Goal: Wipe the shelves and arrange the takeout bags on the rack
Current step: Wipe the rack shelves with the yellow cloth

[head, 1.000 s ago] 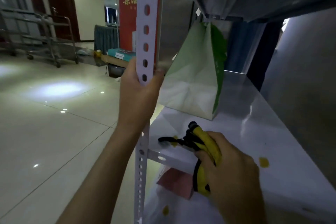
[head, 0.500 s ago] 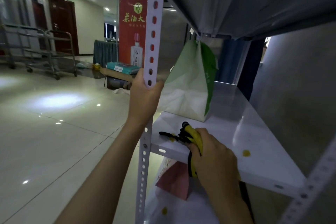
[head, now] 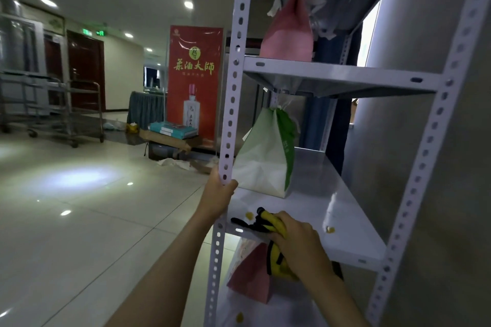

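Two hands busy: left hand [head: 218, 198] grips rack post [head: 233, 93]; right hand [head: 297, 244] clutches yellow cloth [head: 273, 224] (on middle shelf [head: 345, 220]).

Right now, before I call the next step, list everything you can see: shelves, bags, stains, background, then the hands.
Rack: one, white perforated posts, three shelves in view.
Green-and-white bag: one, back of middle shelf.
Pink bags: two, one on the upper shelf, one on the lower shelf.
Yellow spots: two on the middle shelf, one on the lower shelf.
Cloth: one, yellow with black trim, front of middle shelf.
Banner: one, red, behind the rack.
Trolley: one, metal, far left.
Left hand: grips the front post.
Right hand: holds the cloth against the shelf.
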{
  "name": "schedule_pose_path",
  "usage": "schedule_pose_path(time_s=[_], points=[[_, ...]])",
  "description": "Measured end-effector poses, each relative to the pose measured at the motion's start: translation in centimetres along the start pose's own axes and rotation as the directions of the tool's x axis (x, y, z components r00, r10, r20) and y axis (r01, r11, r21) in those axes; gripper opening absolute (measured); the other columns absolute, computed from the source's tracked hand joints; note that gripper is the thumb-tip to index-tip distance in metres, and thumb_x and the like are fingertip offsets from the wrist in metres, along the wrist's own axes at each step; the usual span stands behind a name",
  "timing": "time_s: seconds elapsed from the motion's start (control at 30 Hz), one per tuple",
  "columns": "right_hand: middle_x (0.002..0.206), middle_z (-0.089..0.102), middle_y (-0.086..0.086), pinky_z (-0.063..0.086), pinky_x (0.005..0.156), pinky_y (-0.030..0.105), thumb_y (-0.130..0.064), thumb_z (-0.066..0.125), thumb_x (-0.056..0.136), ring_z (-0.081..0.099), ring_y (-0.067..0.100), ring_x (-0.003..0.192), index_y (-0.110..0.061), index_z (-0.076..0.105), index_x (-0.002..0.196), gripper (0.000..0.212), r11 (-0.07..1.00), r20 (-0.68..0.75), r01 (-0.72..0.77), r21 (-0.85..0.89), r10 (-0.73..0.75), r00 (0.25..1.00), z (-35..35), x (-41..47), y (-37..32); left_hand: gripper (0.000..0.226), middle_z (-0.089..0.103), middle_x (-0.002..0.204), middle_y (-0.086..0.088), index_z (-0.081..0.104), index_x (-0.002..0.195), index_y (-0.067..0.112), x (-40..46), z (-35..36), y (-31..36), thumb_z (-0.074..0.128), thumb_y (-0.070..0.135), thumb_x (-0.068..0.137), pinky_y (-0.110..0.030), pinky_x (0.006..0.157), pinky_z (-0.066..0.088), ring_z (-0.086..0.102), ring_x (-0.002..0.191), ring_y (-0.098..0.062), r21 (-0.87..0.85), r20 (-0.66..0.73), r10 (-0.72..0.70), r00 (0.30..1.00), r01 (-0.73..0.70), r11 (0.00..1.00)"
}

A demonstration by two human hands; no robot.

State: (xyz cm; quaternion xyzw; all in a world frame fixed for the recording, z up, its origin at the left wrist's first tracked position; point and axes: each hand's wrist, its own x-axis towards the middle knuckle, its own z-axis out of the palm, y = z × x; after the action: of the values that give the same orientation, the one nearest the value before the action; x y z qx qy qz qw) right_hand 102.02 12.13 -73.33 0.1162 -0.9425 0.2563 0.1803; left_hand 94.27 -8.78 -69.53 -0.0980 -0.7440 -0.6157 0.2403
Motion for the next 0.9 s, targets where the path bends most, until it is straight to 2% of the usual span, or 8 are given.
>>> schedule_pose_path(time_s=[0.23,0.37,0.47,0.57,0.63,0.7,0.8,0.9], points=[[0.084,0.073,-0.007,0.046,0.063,0.012,-0.043,0.068,0.093,0.066,0.002,0.076,-0.027,0.071,0.097,0.016,0.93,-0.052,-0.146,0.338,0.173,0.984,-1.0,2.4,0.6,0.015,0.041,0.076,0.0,0.044,0.096,0.008,0.8,0.7,-2.3,0.058,0.005,0.091,-0.032,0.061,0.038,0.036,0.06,-0.009,-0.015,-0.04,0.114,0.993,-0.115,0.993],[0.086,0.077,0.003,0.056,0.076,0.034,-0.038,0.071,0.094,0.073,0.019,0.084,-0.02,0.073,0.091,0.019,0.754,-0.094,-0.207,0.623,0.335,0.937,-1.7,2.2,1.8,0.015,0.043,0.072,0.006,0.047,0.097,0.01,0.8,1.3,-3.1,0.059,0.017,0.092,-0.025,0.055,0.038,0.037,0.055,-0.005,-0.03,-0.105,0.154,0.983,-0.158,0.987],[0.086,0.075,-0.017,0.054,0.072,0.018,-0.037,0.07,0.094,0.07,0.001,0.084,-0.042,0.072,0.094,0.005,0.841,-0.205,-0.077,0.536,0.218,0.954,-0.8,2.8,0.8,0.024,0.048,0.067,0.009,0.05,0.099,0.015,0.5,1.6,-3.7,0.055,0.036,0.091,-0.028,0.051,0.04,0.041,0.054,-0.006,-0.031,-0.152,0.194,0.969,-0.2,0.979],[0.098,0.074,-0.025,0.047,0.074,0.007,-0.028,0.069,0.096,0.065,-0.011,0.091,-0.045,0.07,0.115,0.026,0.908,-0.15,0.054,0.415,0.01,0.989,0.7,4.6,-1.9,0.025,0.053,0.068,0.003,0.05,0.097,0.018,0.7,1.7,-4.3,0.053,0.042,0.094,-0.038,0.054,0.046,0.047,0.055,-0.008,0.031,-0.181,0.231,0.956,-0.229,0.973],[0.111,0.074,-0.02,0.05,0.083,0.014,-0.028,0.066,0.097,0.066,-0.003,0.098,-0.044,0.069,0.122,0.031,0.951,0.001,0.085,0.296,-0.09,0.996,2.2,5.7,-3.4,0.023,0.053,0.068,0.003,0.048,0.091,0.02,0.8,1.8,-4.5,0.055,0.042,0.095,-0.038,0.053,0.047,0.049,0.055,-0.01,0.055,-0.202,0.249,0.947,-0.243,0.969],[0.106,0.074,-0.018,0.052,0.078,0.023,-0.036,0.058,0.099,0.065,0.007,0.094,-0.05,0.065,0.118,0.025,0.988,0.107,0.123,0.098,-0.133,0.985,4.0,6.2,-3.9,0.026,0.052,0.068,0.003,0.048,0.09,0.02,0.8,2.0,-4.6,0.054,0.045,0.095,-0.031,0.05,0.045,0.049,0.055,-0.011,0.071,-0.225,0.272,0.936,-0.263,0.962],[0.097,0.072,-0.011,0.043,0.061,0.025,-0.04,0.046,0.1,0.058,0.014,0.078,-0.048,0.06,0.114,0.021,0.992,0.065,0.113,-0.051,-0.11,0.992,5.3,7.2,-3.4,0.027,0.05,0.067,0.005,0.049,0.091,0.019,0.9,2.4,-4.8,0.053,0.045,0.094,-0.026,0.048,0.042,0.046,0.054,-0.009,0.071,-0.246,0.293,0.924,-0.285,0.956],[0.103,0.071,0.002,0.046,0.068,0.035,-0.026,0.042,0.101,0.059,0.023,0.083,-0.035,0.064,0.114,0.027,0.986,0.073,0.057,-0.156,-0.046,0.996,5.8,9.6,-3.4,0.027,0.051,0.068,0.001,0.049,0.094,0.014,1.0,2.3,-4.9,0.055,0.04,0.095,-0.034,0.049,0.044,0.044,0.053,-0.009,0.035,-0.228,0.27,0.936,-0.269,0.962]])
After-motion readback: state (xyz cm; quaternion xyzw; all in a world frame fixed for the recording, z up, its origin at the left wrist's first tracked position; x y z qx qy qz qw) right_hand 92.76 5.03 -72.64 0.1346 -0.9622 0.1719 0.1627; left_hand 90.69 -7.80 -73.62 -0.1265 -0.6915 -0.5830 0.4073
